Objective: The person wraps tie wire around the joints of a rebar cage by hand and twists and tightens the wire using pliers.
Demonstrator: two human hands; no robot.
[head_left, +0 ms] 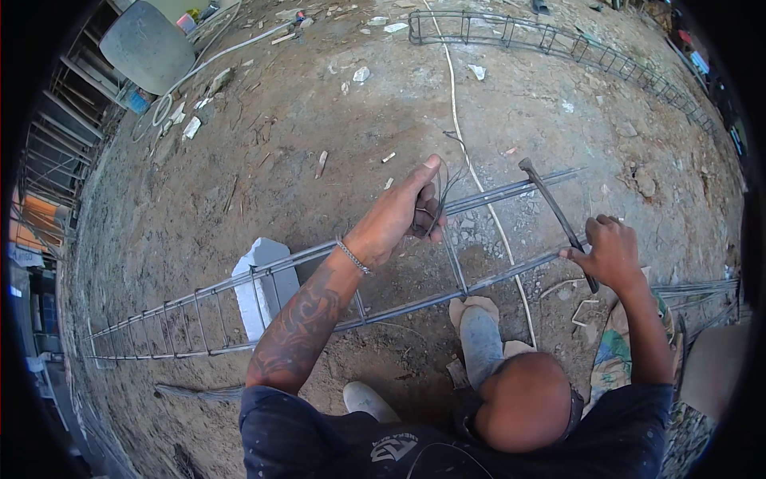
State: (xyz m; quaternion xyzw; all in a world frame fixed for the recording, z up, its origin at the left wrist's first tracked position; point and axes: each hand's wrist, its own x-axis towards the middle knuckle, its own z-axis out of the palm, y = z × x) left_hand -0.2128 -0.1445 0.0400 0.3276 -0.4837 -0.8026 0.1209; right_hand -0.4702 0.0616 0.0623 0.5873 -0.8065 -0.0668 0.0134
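My left hand [407,207] is raised over a long rebar cage [459,267], its thumb stretched out and its fingers curled round a small bunch of thin tie wires [444,188]. My right hand [610,251] is closed round dark metal long-handled pincers [550,199], whose head slants away to the far left, over the cage's far bars. The thumb lies close to the end of the near bar. Square stirrups [455,263] join the long bars. Part of the cage is hidden behind my left forearm.
A pale block [263,283] stands under the cage at the left. A second rebar cage [550,44] lies at the far right. A white hose [471,168] crosses the dirt, scattered with stones. My boots [479,339] are at the near side, and loose bars [694,291] lie at right.
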